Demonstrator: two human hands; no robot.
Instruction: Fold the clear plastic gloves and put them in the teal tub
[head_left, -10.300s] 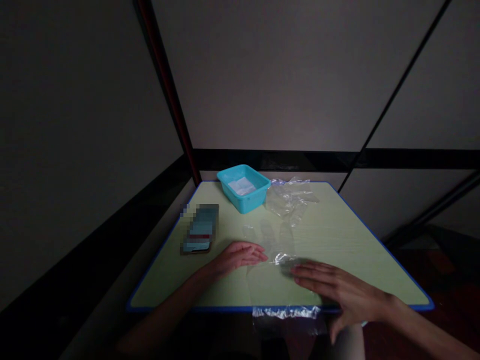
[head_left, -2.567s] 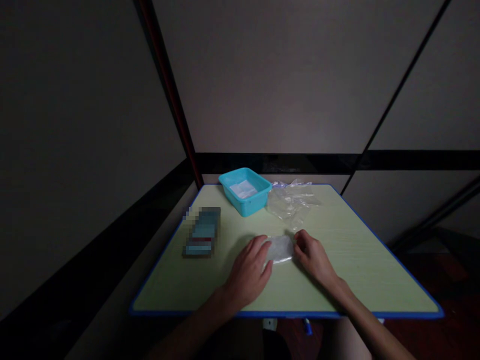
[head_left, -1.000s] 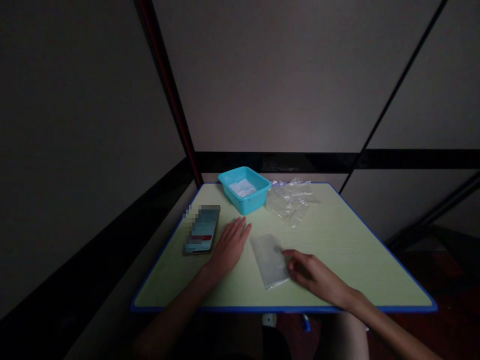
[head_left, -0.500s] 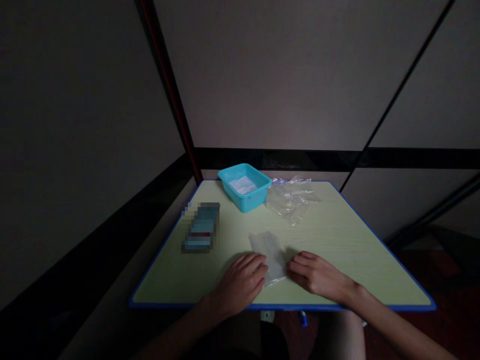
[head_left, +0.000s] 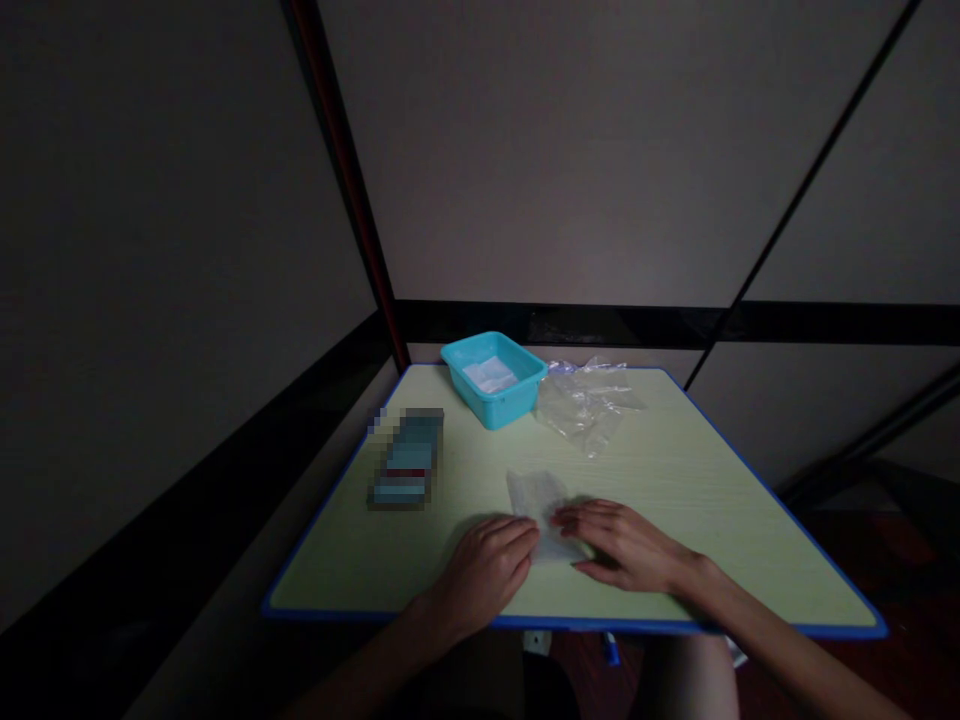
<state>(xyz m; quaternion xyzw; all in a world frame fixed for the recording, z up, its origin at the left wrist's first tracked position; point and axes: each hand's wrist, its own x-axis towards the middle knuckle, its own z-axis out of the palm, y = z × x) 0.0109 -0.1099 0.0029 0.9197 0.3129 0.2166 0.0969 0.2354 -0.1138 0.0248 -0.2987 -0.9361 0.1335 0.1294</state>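
Observation:
A whitish, thin translucent sheet or small bag lies on the table near its front edge. At its left side is my left hand, its fingers curled together on the sheet's edge. My right hand reaches over the sheet from the right, fingers spread, the fingertips on or just above its surface. Whether the right fingertips press on it cannot be made out. The lower left part of the sheet is hidden by my left hand.
A blue basket with folded white pieces inside stands at the back of the table. Beside it on the right lies a crumpled clear plastic bag. A blurred-out flat dark object lies at the left. Walls rise behind and left.
My right hand has moved left over the sheet and its fingers have spread. My left hand stays at the sheet's left edge. The view has shifted slightly.

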